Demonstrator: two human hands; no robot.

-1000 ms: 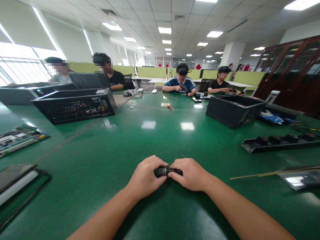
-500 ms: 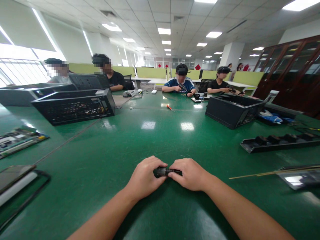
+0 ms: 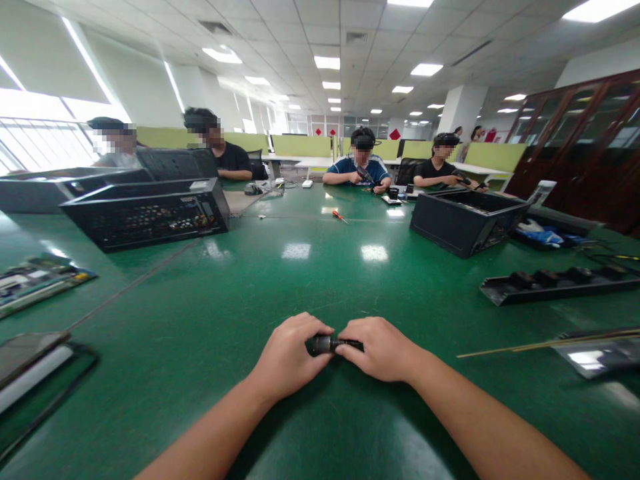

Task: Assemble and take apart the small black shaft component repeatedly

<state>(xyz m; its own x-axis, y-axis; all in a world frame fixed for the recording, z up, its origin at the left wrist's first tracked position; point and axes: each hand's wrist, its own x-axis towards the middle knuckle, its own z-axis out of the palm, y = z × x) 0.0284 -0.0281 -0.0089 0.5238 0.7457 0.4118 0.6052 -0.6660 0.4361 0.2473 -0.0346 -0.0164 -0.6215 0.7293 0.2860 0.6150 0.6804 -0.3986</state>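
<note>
Close to me, above the green tabletop [image 3: 320, 280], both hands meet on a small dark cylindrical piece [image 3: 324, 344] with a thick barrel and a narrower right end. Its exact kind I cannot make out. My left hand [image 3: 287, 353] is closed around the thick barrel, with thumb and forefinger on its sides. Thumb and fingers of my right hand [image 3: 383, 347] pinch the thin end. The piece lies roughly level between the hands, and parts of it are hidden by my fingers.
Black computer cases [image 3: 150, 213] stand at left, another case [image 3: 465, 220] at right. An orange screwdriver [image 3: 339, 215] lies mid-table. A black tray-like strip [image 3: 560, 285] and thin yellowish rods [image 3: 520, 348] are at right, a circuit board [image 3: 40, 283] at left. Several people sit across.
Almost nothing differs. Both hands keep the same hold on the dark piece, and the view has shifted very slightly.
</note>
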